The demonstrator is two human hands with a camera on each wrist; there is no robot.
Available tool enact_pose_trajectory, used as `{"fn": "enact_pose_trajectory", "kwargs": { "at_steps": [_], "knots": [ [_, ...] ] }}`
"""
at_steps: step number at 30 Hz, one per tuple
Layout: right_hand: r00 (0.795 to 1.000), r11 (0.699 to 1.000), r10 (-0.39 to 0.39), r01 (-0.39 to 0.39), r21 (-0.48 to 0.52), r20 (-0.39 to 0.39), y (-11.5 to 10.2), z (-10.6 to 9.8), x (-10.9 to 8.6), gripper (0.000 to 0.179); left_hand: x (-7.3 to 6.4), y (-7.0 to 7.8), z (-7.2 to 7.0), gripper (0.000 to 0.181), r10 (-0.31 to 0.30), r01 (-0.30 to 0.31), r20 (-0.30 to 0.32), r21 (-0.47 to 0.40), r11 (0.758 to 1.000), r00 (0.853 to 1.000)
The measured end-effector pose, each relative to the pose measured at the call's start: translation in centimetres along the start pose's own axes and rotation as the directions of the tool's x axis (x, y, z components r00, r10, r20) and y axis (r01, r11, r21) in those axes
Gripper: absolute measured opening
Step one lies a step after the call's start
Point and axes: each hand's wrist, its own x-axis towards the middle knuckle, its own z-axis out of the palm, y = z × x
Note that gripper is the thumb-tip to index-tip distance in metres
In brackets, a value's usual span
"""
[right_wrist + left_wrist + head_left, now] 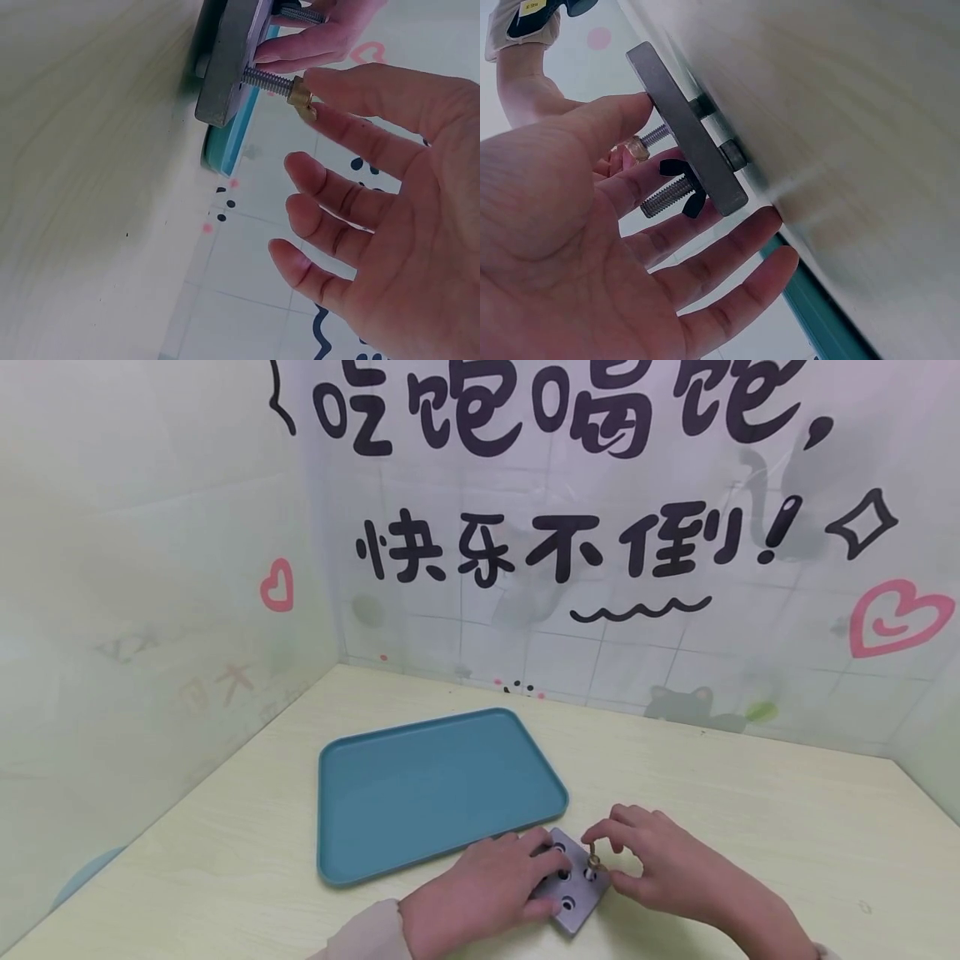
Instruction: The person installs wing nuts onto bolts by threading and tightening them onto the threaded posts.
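A grey metal plate [585, 895] with several holes lies on the table, bolts standing up out of it. My left hand [495, 881] holds the plate by its left side, thumb and fingers at its edges. A black wing nut [695, 201] sits on a threaded bolt [666, 198] beside that palm. With thumb and index finger, my right hand [671, 864] pinches a brass wing nut [301, 93] at the end of another bolt [268, 81]. The other right fingers stay apart from the plate. Left fingers partly hide the plate in the head view.
Behind the plate and to its left lies a blue tray [427, 789], its near right edge close to the left hand. The pale wooden table [750, 802] meets a white printed wall sheet [487, 635] at the back.
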Motion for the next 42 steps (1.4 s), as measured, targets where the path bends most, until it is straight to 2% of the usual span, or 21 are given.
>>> {"fn": "enact_pose_trajectory", "kwargs": {
  "at_steps": [4, 10, 14, 15, 18, 21, 26, 33, 39, 42],
  "knots": [
    [1.0, 1.0, 0.013, -0.013, 0.0, -0.021, 0.02, 0.22, 0.0, 0.011, 0.04, 0.02, 0.04, 0.036, 0.002, -0.002, -0.008, 0.004, 1.0, 1.0],
    [0.999, 0.999, 0.027, -0.026, 0.025, -0.018, 0.04, 0.1, 0.03, 0.019, -0.05, 0.08, -0.02, 0.035, -0.005, 0.005, -0.004, -0.004, 1.0, 1.0],
    [0.999, 0.999, 0.001, 0.001, 0.046, -0.046, -0.01, -0.03, -0.06, 0.012, -0.06, 0.16, 0.01, 0.036, -0.006, 0.006, -0.008, 0.002, 1.0, 1.0],
    [0.999, 0.998, -0.013, 0.016, 0.055, -0.048, -0.01, -0.05, -0.07, 0.015, -0.05, 0.17, 0.02, 0.036, -0.004, 0.004, -0.009, 0.004, 1.0, 1.0],
    [0.998, 0.995, -0.059, 0.062, 0.082, -0.038, 0.02, -0.06, -0.05, 0.039, -0.02, 0.19, 0.03, 0.035, -0.001, 0.001, -0.008, 0.005, 1.0, 1.0],
    [0.998, 0.993, -0.07, 0.069, 0.097, -0.002, 0.1, -0.03, -0.04, 0.045, 0.03, 0.24, 0.03, 0.036, -0.005, 0.005, 0.005, 0.002, 1.0, 1.0],
    [0.999, 0.997, -0.04, 0.039, 0.063, 0.021, 0.2, 0.11, -0.13, 0.035, 0.1, 0.4, 0.07, 0.037, -0.016, 0.015, 0.006, 0.013, 1.0, 1.0],
    [1.0, 1.0, -0.004, 0.005, 0.022, -0.022, 0.18, 0.35, -0.19, 0.012, 0.05, 0.31, 0.12, 0.036, -0.015, 0.015, -0.002, -0.002, 1.0, 1.0],
    [0.999, 0.999, 0.04, -0.04, -0.011, -0.009, 0.24, 0.29, -0.1, 0.025, 0.09, 0.29, 0.12, 0.037, -0.014, 0.014, -0.003, -0.004, 1.0, 1.0],
    [0.999, 0.999, 0.038, -0.038, -0.003, -0.02, 0.25, 0.15, -0.09, 0.023, 0.14, 0.26, 0.11, 0.036, -0.015, 0.015, -0.007, -0.001, 1.0, 1.0]
  ]
}}
